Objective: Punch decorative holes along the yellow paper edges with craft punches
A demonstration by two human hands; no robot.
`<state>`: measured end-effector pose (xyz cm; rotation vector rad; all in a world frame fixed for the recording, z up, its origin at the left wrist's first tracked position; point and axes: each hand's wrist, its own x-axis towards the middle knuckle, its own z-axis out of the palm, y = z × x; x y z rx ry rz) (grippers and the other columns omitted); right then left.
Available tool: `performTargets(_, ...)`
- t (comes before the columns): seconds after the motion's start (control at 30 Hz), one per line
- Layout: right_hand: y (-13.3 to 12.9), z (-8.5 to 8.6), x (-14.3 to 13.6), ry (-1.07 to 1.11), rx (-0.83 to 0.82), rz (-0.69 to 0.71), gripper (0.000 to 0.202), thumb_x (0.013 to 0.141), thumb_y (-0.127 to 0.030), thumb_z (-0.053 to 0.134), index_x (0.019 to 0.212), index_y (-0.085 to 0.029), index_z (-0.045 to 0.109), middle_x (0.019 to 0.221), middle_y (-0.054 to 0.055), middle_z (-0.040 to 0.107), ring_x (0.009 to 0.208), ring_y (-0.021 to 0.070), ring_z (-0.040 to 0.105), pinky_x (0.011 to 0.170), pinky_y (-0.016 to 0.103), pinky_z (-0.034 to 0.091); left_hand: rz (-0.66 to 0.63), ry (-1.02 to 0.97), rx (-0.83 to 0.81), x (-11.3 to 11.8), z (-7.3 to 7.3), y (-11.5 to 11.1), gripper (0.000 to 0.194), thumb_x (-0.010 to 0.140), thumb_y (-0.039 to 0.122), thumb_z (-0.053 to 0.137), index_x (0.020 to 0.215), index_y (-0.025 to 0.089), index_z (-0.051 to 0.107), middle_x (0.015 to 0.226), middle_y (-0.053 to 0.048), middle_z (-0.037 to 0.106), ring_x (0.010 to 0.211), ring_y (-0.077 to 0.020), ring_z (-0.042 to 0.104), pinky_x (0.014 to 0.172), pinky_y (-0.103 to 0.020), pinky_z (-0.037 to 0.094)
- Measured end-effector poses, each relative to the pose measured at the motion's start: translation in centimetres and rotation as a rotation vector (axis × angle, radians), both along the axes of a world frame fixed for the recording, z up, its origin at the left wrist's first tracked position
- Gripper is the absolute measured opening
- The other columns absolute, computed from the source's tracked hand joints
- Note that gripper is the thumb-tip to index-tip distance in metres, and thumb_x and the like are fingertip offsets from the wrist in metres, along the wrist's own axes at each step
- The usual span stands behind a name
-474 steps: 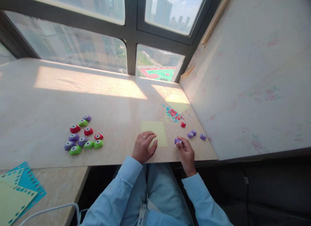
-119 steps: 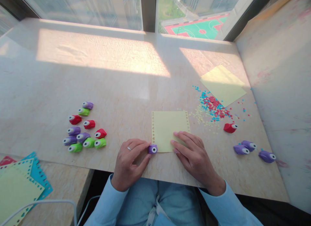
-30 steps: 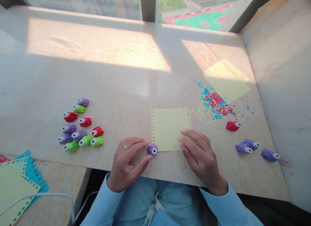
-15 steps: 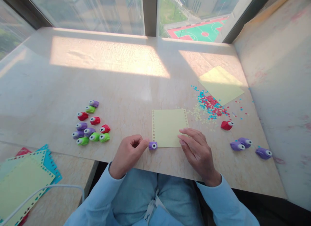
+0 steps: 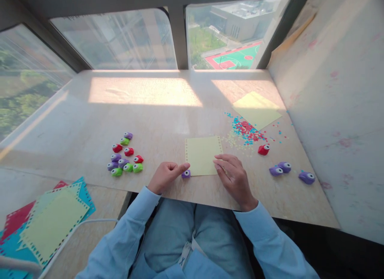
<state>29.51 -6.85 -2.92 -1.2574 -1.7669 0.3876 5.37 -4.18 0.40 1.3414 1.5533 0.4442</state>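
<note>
A pale yellow paper sheet lies in front of me, with rows of small holes along its left and right edges. At its lower left corner sits a small purple paper punch with a round white front. My left hand is closed beside the punch, its fingers curled and its thumb reaching to the top of the punch by the paper's edge. Over the sheet's lower right edge, my right hand is closed, thumb and fingertips at the paper. The right fingers partly hide that edge.
Several purple, green and red punches stand on the left. More purple punches and a red punch lie right, near confetti and another yellow sheet. Punched sheets and a white cable lie lower left.
The view has tilted up, showing more window. My left thumb has stretched out from the curled fist towards the top of the purple punch. My right hand stays at the paper's right edge.
</note>
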Motion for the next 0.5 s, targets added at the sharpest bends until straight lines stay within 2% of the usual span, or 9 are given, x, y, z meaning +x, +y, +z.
performTargets(0.2, -0.05, -0.03, 0.04, 0.023, -0.002, -0.017, 0.017, 0.093, -0.019, 0.056, 0.099, -0.020, 0.071, 0.105, 0.009, 0.071, 0.103, 0.0229, 0.063, 0.091, 0.044, 0.049, -0.038, 0.000, 0.057, -0.07, -0.25, -0.21, 0.064, 0.069, 0.068, 0.065, 0.051, 0.021, 0.024, 0.053, 0.007, 0.018, 0.049, -0.0059, 0.017, 0.046, -0.024, 0.010)
performTargets(0.5, -0.02, -0.26, 0.02, 0.031, -0.020, -0.033, 0.017, 0.092, -0.020, 0.056, 0.099, -0.022, 0.072, 0.105, 0.009, 0.072, 0.102, 0.0230, 0.064, 0.090, 0.045, 0.050, -0.058, 0.022, 0.049, -0.02, -0.42, -0.06, 0.063, 0.066, 0.065, 0.067, 0.048, 0.021, 0.026, 0.050, 0.007, 0.020, 0.048, -0.0056, 0.018, 0.046, -0.024, 0.010)
